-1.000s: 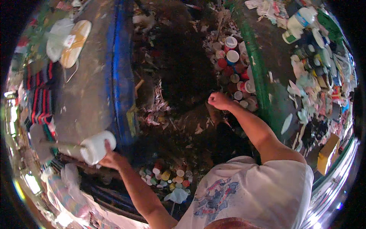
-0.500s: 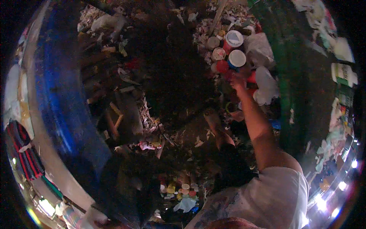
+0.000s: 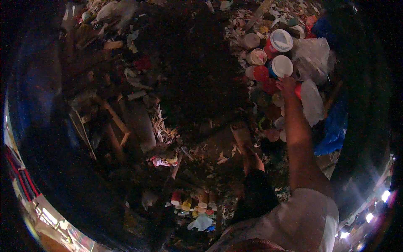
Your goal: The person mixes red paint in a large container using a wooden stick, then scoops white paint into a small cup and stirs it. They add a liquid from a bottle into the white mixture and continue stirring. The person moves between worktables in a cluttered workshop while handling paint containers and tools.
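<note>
My right hand [image 3: 286, 84] reaches in from the lower right, its bent fingers at the near edge of a blue tub with a round white top [image 3: 282, 66]. Its grip looks closed there, though dim light blurs the fingertips. Just left of that tub sits a red cup [image 3: 260, 73]. Beyond it stands a larger red tub with a white rim [image 3: 281, 40]. A pale round container [image 3: 257, 56] and a greyish one [image 3: 252, 40] are clustered to the left. A clear plastic bag [image 3: 311, 59] and a whitish translucent piece [image 3: 312, 103] lie to the right. My left hand is out of view.
More cups and lids [image 3: 273, 134] lie below the hand, beside a blue sheet [image 3: 333, 130]. A bare foot [image 3: 240, 132] rests in the middle. Wooden pieces [image 3: 115, 119] are at left; small containers [image 3: 201, 206] and a pale plastic scrap [image 3: 200, 222] lie near the bottom.
The view has shifted, so the tubs and my right hand appear farther right. My hand stays beside the white-topped tub; more cups show below it.
</note>
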The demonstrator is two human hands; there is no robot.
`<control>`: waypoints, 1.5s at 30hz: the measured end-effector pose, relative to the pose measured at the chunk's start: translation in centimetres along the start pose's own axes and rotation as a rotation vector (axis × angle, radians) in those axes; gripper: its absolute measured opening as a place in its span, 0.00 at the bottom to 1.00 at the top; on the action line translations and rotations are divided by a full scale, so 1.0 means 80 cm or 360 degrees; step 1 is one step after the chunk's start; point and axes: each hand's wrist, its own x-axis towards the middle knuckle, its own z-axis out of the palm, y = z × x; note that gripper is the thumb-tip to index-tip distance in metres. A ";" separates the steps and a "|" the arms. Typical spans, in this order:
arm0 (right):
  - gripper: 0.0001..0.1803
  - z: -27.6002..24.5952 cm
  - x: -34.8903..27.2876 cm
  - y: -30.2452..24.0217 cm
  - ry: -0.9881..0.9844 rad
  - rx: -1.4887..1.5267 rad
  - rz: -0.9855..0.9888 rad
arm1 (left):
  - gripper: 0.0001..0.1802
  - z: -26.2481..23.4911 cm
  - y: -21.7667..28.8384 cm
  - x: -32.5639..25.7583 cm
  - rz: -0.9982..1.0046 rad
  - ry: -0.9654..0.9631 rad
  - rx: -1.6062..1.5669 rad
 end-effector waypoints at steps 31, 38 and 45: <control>0.18 -0.008 -0.781 0.164 -0.1456 -0.0873 -0.0629 | 0.37 -0.166 0.027 0.045 0.0093 0.0095 -0.1323; 0.22 -0.070 -0.983 0.041 -0.1934 -0.1413 -0.0544 | 0.52 -0.339 0.066 -0.095 -0.0209 -0.0029 -0.1495; 0.27 -0.039 -1.104 0.018 -0.2769 -0.1615 -0.0945 | 0.59 -0.582 -0.042 -0.195 -0.0319 0.0353 -0.1459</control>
